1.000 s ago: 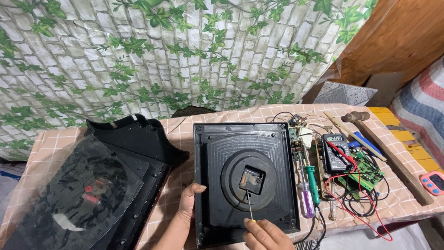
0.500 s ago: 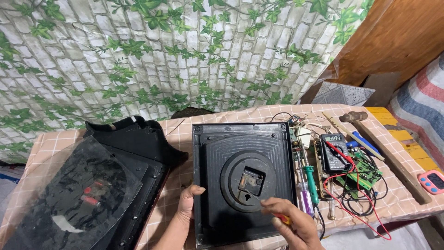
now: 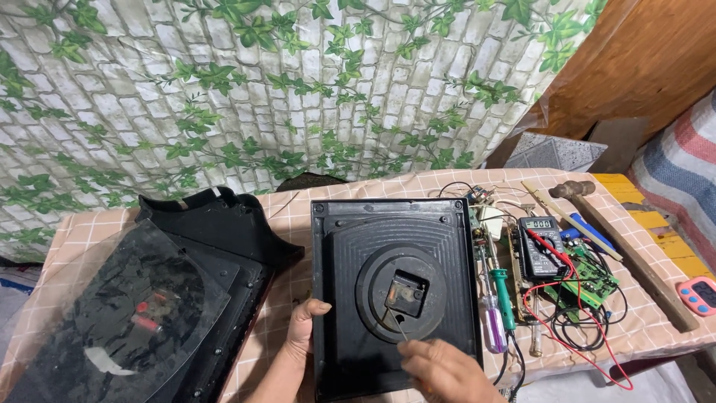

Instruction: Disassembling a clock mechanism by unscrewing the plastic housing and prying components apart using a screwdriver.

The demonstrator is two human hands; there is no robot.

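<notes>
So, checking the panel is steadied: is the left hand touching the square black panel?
Touching. The head view shows the left hand with its thumb pressed over the left edge of the square black panel.

This looks like a makeshift home repair bench. The table (image 3: 89,231) wears a checked peach cloth and stands against a wall covering (image 3: 224,97) printed with bricks and ivy. Right of the right hand (image 3: 447,369) lie screwdrivers (image 3: 500,298), a multimeter (image 3: 541,246) with red and black leads, a green circuit board (image 3: 593,276) and a hammer (image 3: 578,190). Left of the left hand (image 3: 302,336) sits a black plastic casing (image 3: 216,224). A striped blanket (image 3: 682,175) shows at far right.
</notes>
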